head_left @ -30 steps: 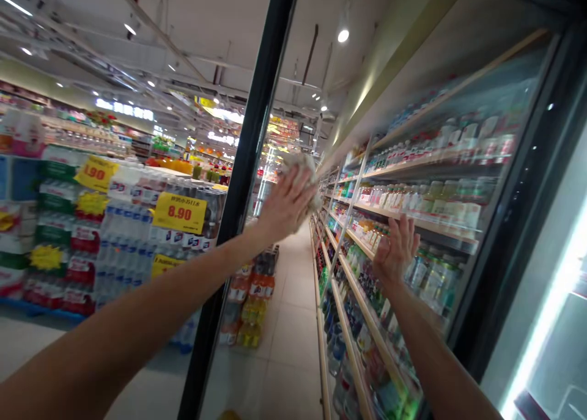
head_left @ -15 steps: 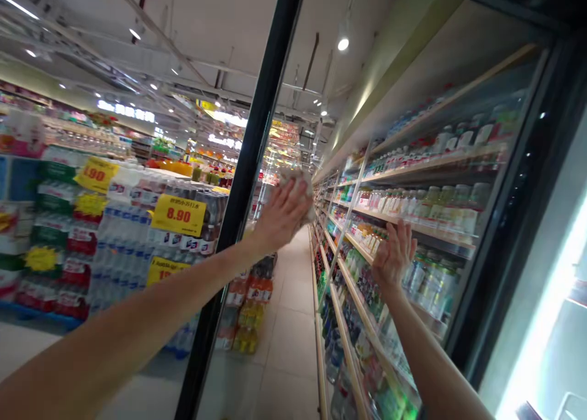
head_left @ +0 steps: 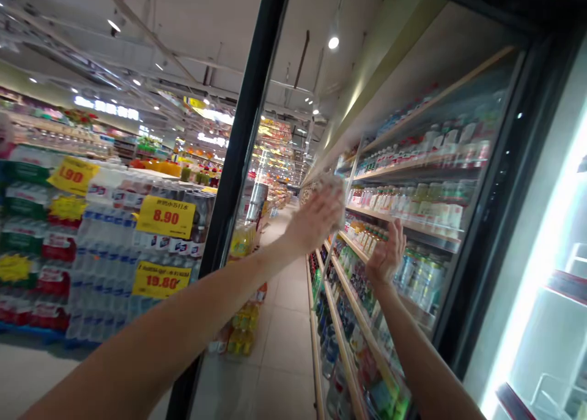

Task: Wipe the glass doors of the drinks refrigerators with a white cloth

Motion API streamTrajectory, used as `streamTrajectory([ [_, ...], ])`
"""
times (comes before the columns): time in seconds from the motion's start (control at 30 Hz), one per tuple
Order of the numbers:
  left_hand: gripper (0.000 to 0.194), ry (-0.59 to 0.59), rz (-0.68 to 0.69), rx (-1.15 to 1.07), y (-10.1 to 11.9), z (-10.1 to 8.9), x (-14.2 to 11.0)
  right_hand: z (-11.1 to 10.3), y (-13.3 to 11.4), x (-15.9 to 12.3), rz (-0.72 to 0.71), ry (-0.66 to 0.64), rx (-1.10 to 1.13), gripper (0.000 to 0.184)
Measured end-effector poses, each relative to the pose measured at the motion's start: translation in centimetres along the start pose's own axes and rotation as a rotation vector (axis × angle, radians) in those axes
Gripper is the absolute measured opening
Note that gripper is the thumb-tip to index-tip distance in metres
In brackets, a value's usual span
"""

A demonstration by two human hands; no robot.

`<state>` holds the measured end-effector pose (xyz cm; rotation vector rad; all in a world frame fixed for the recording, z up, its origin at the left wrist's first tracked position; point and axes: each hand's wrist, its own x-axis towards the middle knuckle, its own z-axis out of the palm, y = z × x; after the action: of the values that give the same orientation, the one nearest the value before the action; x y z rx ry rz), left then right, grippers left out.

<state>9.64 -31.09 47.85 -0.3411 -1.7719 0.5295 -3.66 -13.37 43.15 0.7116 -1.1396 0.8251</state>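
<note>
Over at nine o'clock, a yellow price sign [head_left: 166, 217] blares 8.90, a second sign [head_left: 162, 279] flashing 19.80 just below! Blue-banded bottles [head_left: 98, 270] stack up toward half past eight, shelves [head_left: 426, 228] of drinks [head_left: 424, 201] line three, pale floor tiles [head_left: 284, 353] gleam at six!

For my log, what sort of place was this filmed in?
Probably a supermarket, around the drinks section: rectangular yellow price signs with red figures, one reading 8.90, stacked clear plastic bottles with blue labels, and long wood-edged shelves lined with bottled drinks.
</note>
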Motion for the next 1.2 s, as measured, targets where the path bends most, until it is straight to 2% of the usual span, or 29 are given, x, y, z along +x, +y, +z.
streamTrajectory([
  [0.07,0.038,-0.126,0.393,-0.061,3.4,1.6,-1.9,-0.2,0.0,0.1,-0.017,0.012,0.012,0.049],
  [0.1,0.037,-0.165,0.532,-0.081,4.6,2.2,-2.5,-0.3,0.0,0.2,-0.023,0.013,0.019,0.049],
  [0.13,0.036,-0.192,0.617,-0.094,5.2,2.6,-2.7,-0.4,0.0,0.2,-0.022,0.015,0.028,0.049],
  [0.17,0.037,-0.201,0.637,-0.098,5.1,2.6,-2.2,-0.5,0.0,0.2,-0.014,0.019,0.040,0.049],
  [0.23,0.041,-0.180,0.497,-0.080,3.1,1.7,0.5,-0.6,0.0,0.2,0.007,0.026,0.062,0.049],
  [0.3,0.045,-0.103,0.198,-0.036,0.3,0.3,3.8,-0.7,0.1,0.1,0.012,0.023,0.072,0.050],
  [0.37,0.044,-0.026,-0.067,0.005,-1.4,-0.7,5.7,-0.8,0.2,0.1,0.015,0.013,0.073,0.051],
  [0.4,0.044,-0.011,-0.110,0.014,-1.4,-0.8,5.7,-0.9,0.2,0.1,0.015,0.009,0.073,0.052],
  [0.43,0.045,-0.014,-0.077,0.011,-0.8,-0.6,5.0,-0.9,0.2,0.1,0.015,0.005,0.074,0.052],
  [0.47,0.045,-0.036,0.024,-0.005,0.2,-0.3,3.7,-1.0,0.2,0.1,0.013,0.003,0.076,0.052],
  [0.53,0.044,-0.117,0.343,-0.065,2.3,0.6,0.7,-1.2,0.2,0.2,-0.004,-0.007,0.082,0.052],
  [0.6,0.040,-0.225,0.627,-0.122,3.1,1.0,-1.3,-1.2,0.2,0.2,-0.023,-0.019,0.083,0.052],
  [0.63,0.039,-0.269,0.687,-0.131,2.6,0.9,-1.3,-1.3,0.1,0.2,-0.027,-0.024,0.079,0.052],
  [0.67,0.040,-0.292,0.681,-0.123,1.5,0.4,-0.7,-1.2,0.1,0.2,-0.026,-0.022,0.072,0.052],
  [0.7,0.042,-0.285,0.606,-0.100,-0.1,-0.3,0.3,-1.2,0.0,0.2,-0.021,-0.018,0.060,0.051],
  [0.73,0.046,-0.248,0.470,-0.066,-2.0,-1.2,1.7,-1.2,0.0,0.1,-0.011,-0.011,0.046,0.051],
  [0.8,0.048,-0.079,0.109,0.007,-5.5,-2.9,4.1,-1.0,0.0,0.0,0.009,-0.002,0.019,0.050],
  [0.87,0.048,0.083,-0.187,0.064,-7.0,-3.7,4.6,-0.9,0.0,-0.2,0.013,-0.009,-0.001,0.050],
  [0.9,0.048,0.119,-0.243,0.077,-6.7,-3.6,4.0,-0.9,0.0,-0.2,0.012,-0.013,-0.007,0.050],
  [0.93,0.048,0.115,-0.219,0.076,-5.8,-3.2,2.8,-0.9,0.0,-0.3,0.011,-0.013,-0.009,0.050],
  [0.97,0.048,0.073,-0.124,0.063,-4.5,-2.7,1.3,-0.8,0.0,-0.3,0.009,-0.013,-0.012,0.050],
  [1.07,0.044,-0.175,0.379,-0.029,-1.2,-1.2,-2.9,-0.7,0.0,-0.4,0.013,-0.018,-0.019,0.048],
  [1.13,0.041,-0.304,0.578,-0.069,-1.7,-1.5,-3.5,-0.7,0.0,-0.4,0.014,-0.029,-0.029,0.048],
  [1.17,0.041,-0.328,0.581,-0.068,-2.9,-2.0,-3.0,-0.6,0.0,-0.4,0.015,-0.032,-0.035,0.047],
  [1.2,0.043,-0.312,0.506,-0.049,-4.6,-2.8,-2.1,-0.6,-0.1,-0.4,0.015,-0.035,-0.040,0.047],
])
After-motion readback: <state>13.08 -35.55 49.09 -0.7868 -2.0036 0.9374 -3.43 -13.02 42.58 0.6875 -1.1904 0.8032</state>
